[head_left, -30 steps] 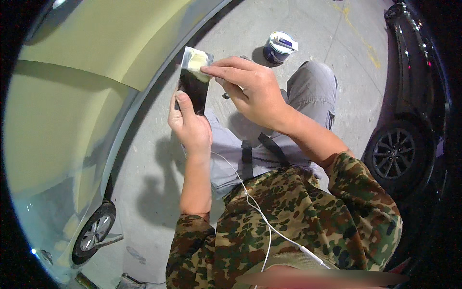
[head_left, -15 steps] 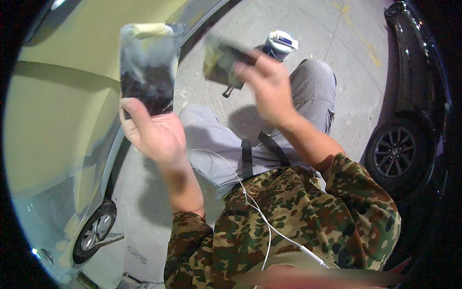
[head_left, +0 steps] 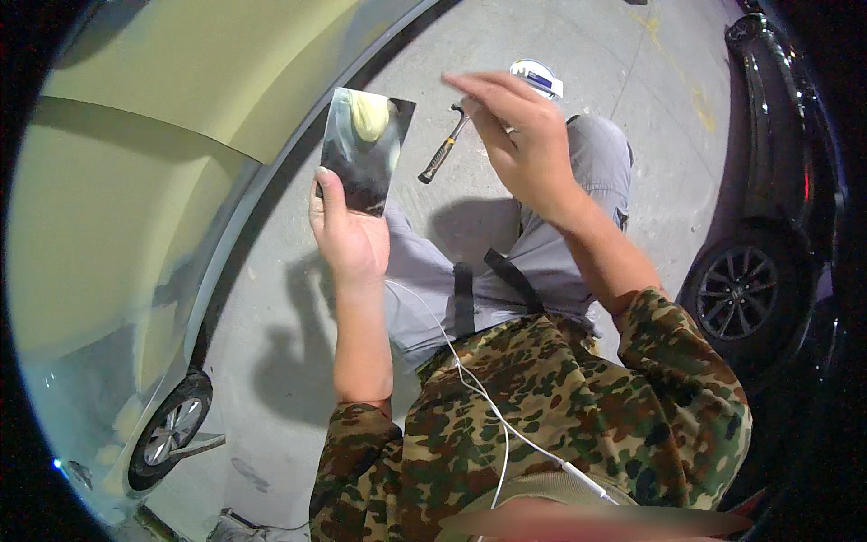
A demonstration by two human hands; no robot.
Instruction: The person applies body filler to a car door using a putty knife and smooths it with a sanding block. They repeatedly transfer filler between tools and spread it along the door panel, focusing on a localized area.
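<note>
My left hand (head_left: 350, 237) grips a flat black putty board (head_left: 361, 176) by its lower end, thumb across its face. Smears and a lump of pale yellow putty (head_left: 370, 117) cover the board's upper part. To its right, my right hand (head_left: 524, 144) is raised with fingers pressed together, apart from the board. The dark putty spreader seen in it half a second ago is turned edge-on or hidden by the fingers. Beyond the hands, a car body (head_left: 181, 135) with yellowish and grey patches fills the left side.
On the concrete floor lies a hammer (head_left: 440, 161) with a dark handle, close to a white-lidded can (head_left: 540, 77) partly behind my right hand. A dark car (head_left: 786, 163) stands along the right. My bent knees (head_left: 601, 158) are below, and a white cable (head_left: 488, 402) crosses my front.
My left hand has moved right and tilted the board, showing the putty lump. My right hand has turned, so the spreader's face no longer shows. The hammer is now more visible.
</note>
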